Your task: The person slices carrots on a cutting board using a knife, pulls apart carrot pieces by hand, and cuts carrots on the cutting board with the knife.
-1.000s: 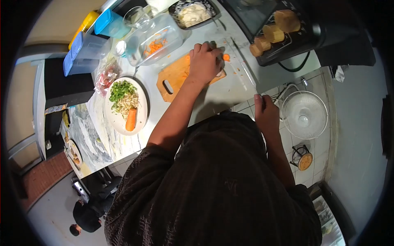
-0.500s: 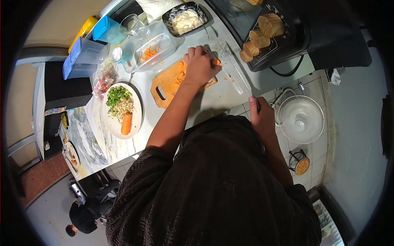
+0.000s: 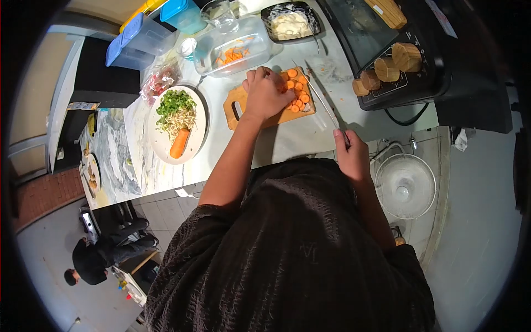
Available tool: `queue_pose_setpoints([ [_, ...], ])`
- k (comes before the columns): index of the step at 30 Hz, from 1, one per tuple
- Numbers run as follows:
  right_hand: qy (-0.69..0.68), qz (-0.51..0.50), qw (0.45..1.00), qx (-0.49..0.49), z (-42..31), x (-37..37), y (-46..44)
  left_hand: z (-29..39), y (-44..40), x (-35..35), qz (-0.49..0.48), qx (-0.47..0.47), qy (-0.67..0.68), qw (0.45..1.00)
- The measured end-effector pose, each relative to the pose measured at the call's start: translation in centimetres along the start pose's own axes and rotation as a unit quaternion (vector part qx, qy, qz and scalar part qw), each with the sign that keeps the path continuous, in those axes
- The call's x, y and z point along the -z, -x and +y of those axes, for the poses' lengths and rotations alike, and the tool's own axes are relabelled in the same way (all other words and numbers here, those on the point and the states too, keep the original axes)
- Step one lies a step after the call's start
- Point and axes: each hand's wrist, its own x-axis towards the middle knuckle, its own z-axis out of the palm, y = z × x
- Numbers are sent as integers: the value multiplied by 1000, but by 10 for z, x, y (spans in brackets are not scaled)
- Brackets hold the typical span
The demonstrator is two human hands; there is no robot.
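Observation:
My left hand point(image 3: 267, 94) is over the wooden cutting board point(image 3: 234, 112), its fingers curled down and its thumb against carrot pieces. What lies under those fingers is hidden. Several round carrot slices point(image 3: 298, 95) are scattered on the board's right half. With my right hand point(image 3: 352, 153) I grip a knife point(image 3: 323, 96) by its dark handle. The long blade slants up and left along the board's right edge, apart from my left hand.
Left of the board, a plate point(image 3: 195, 151) bears chopped greens, sprouts and a carrot piece. Behind stand a clear container point(image 3: 260, 56) with carrot bits and a black bowl point(image 3: 317, 26) of creamy white food. An oven point(image 3: 381, 95) stands right; a fan point(image 3: 405, 186) sits below.
My view has shifted, and more of the cut carrot slices show. The orange piece that stuck out from my left hand is no longer distinct. My right hand still holds the knife.

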Motion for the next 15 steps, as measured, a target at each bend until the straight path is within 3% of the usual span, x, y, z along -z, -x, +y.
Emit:
queue_pose_setpoints([
  [12, -21, -13, 998, 64, -8, -21, -7, -45, 28, 17, 63, 44, 15, 997],
  [15, 3, -41, 996, 77, -17, -29, -9, -56, 42, 25, 32, 79, 42, 995],
])
